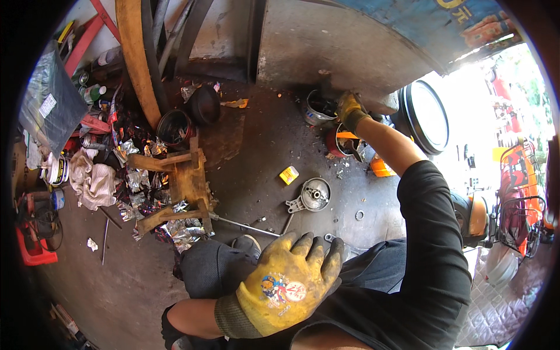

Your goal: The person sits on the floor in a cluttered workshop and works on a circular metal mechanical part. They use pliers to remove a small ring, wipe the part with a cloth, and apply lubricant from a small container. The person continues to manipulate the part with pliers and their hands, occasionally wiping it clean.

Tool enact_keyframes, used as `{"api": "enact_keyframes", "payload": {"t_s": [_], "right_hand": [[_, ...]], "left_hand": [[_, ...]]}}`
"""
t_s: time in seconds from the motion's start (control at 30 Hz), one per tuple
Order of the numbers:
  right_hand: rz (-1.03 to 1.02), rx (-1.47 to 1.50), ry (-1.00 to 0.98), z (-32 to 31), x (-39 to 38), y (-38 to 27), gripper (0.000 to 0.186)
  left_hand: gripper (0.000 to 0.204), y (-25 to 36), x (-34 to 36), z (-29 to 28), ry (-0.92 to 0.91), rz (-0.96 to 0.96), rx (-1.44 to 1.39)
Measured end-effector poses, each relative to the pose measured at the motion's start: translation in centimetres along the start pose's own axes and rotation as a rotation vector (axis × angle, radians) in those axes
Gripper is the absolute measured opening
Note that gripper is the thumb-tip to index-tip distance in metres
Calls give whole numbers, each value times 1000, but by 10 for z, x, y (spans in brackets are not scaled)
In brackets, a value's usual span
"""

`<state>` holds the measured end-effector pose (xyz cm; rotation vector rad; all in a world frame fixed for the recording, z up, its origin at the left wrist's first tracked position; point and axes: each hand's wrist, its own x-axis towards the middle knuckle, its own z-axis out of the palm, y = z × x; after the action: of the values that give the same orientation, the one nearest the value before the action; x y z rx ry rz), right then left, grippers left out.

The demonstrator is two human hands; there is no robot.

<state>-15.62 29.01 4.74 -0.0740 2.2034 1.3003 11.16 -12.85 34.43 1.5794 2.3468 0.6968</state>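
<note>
On a dark, stained floor [245,151] strewn with grit, we sit facing twelve o'clock, where a smudged grey panel [344,55] rises. Our left hand [286,286], in a yellow glove, hangs at six, fingers straight and slightly apart, palm hidden. Our right hand [352,111] reaches to one o'clock, beside the pot [315,119]; we cannot tell whether its fingers are clamped on anything. A red pail [332,143] stands near that hand, on our side. Toward the centre lies a metal hub [317,195], a yellow box [289,175] near its ten o'clock. At nine we have a wooden stool [189,184] amid crumpled foil [137,181]; at three, daylight and an orange scooter [516,175].
</note>
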Motion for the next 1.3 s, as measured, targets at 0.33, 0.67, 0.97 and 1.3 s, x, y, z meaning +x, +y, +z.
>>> {"api": "enact_keyframes", "payload": {"t_s": [0.33,0.67,0.97,1.3], "right_hand": [[-21,523,173,-6,-59,33,40],[92,699,142,-18,-140,65,31],[85,980,95,3,-171,56,42],[103,1029,74,12,-185,57,33]], "left_hand": [[56,-27,0,-7,-120,-50,104],[62,-102,77,90,-743,-373,-195],[128,-125,94,335,-508,-664,441],[49,-136,121,318,-493,-836,-162]]}}
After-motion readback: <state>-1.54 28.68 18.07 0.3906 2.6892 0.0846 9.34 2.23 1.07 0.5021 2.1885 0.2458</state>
